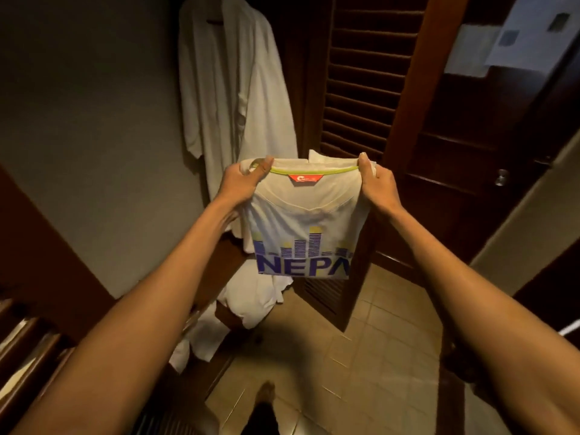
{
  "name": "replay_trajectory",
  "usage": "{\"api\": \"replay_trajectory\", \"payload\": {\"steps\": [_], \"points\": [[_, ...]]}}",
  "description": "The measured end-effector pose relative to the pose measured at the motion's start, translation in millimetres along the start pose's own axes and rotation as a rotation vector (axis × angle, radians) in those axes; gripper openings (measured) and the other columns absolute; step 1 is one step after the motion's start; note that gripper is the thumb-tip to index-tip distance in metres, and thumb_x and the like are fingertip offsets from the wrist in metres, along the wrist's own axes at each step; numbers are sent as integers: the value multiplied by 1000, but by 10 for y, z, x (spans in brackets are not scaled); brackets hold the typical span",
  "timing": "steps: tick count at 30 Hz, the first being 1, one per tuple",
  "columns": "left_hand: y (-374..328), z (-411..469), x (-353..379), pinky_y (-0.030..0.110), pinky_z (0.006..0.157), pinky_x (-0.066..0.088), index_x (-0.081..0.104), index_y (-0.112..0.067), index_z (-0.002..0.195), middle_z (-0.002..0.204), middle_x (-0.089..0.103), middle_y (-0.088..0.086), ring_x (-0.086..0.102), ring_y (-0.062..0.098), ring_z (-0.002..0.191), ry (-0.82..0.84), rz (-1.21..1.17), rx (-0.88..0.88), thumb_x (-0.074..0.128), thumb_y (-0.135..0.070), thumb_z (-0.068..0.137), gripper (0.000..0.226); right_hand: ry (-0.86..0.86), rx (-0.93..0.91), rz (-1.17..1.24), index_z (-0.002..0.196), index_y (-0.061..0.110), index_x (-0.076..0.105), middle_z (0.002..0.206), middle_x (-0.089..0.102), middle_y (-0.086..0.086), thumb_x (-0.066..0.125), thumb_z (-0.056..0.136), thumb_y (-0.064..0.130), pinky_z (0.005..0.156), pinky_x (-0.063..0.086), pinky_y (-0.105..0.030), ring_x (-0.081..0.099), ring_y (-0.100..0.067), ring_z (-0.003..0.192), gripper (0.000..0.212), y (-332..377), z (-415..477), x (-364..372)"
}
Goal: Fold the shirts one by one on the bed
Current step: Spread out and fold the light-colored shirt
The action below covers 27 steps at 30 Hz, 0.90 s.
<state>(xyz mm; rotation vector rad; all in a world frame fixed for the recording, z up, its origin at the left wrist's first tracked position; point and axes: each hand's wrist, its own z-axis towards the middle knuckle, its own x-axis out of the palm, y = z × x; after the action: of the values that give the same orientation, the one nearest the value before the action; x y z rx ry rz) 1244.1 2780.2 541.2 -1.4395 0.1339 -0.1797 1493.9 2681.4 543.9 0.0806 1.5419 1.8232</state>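
The left hand (243, 180) and the right hand (375, 180) each pinch a top corner of the white shirt (304, 227), so it hangs flat in the air, with the white robe (226, 89) far behind on the left (no bed shows here).

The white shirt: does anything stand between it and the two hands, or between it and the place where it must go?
Nothing visible stands between them: the left hand and the right hand both grip the shirt at its collar corners. The bed is not in view, so that path cannot be judged.
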Motion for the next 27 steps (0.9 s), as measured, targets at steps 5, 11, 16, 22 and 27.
{"api": "replay_trajectory", "payload": {"steps": [5, 11, 16, 22, 27], "points": [[347, 1217, -377, 31, 77, 55, 76, -3, 99, 101, 76, 13, 69, 16, 82, -109, -21, -11, 80, -35, 83, 37, 87, -20, 65, 98, 9, 74, 91, 74, 1, 37, 102, 52, 72, 53, -27, 68, -1, 79, 56, -178, 1121, 948], [705, 2628, -928, 27, 72, 57, 72, -3, 104, 98, 75, 12, 70, 14, 82, -214, 6, -106, 76, -32, 88, 33, 250, 34, 125, 90, 3, 70, 91, 75, -7, 41, 99, 58, 76, 53, -35, 71, -14, 91, 63, -344, 2503, 2209], [969, 3398, -1346, 32, 84, 57, 75, -8, 99, 99, 77, 9, 73, 18, 91, -293, 75, -144, 76, -36, 88, 30, 345, 96, 113, 72, 4, 58, 68, 60, 0, 41, 101, 54, 62, 40, -25, 55, -6, 63, 60, -315, 3279, 3002], [1317, 3717, -1899, 34, 84, 59, 75, -15, 99, 101, 75, 4, 71, 20, 96, -477, 218, -144, 68, -44, 92, 30, 549, 120, 121, 88, -15, 56, 75, 59, -16, 41, 98, 60, 65, 41, -32, 52, -16, 65, 77, -317, 3818, 3979], [1585, 3617, -2477, 27, 89, 54, 70, -30, 108, 113, 69, -4, 65, 11, 101, -645, 233, -271, 67, -55, 89, 32, 797, 51, 67, 74, 14, 56, 67, 58, -3, 38, 99, 59, 68, 46, -33, 57, -17, 67, 54, -226, 3878, 4881]]}}
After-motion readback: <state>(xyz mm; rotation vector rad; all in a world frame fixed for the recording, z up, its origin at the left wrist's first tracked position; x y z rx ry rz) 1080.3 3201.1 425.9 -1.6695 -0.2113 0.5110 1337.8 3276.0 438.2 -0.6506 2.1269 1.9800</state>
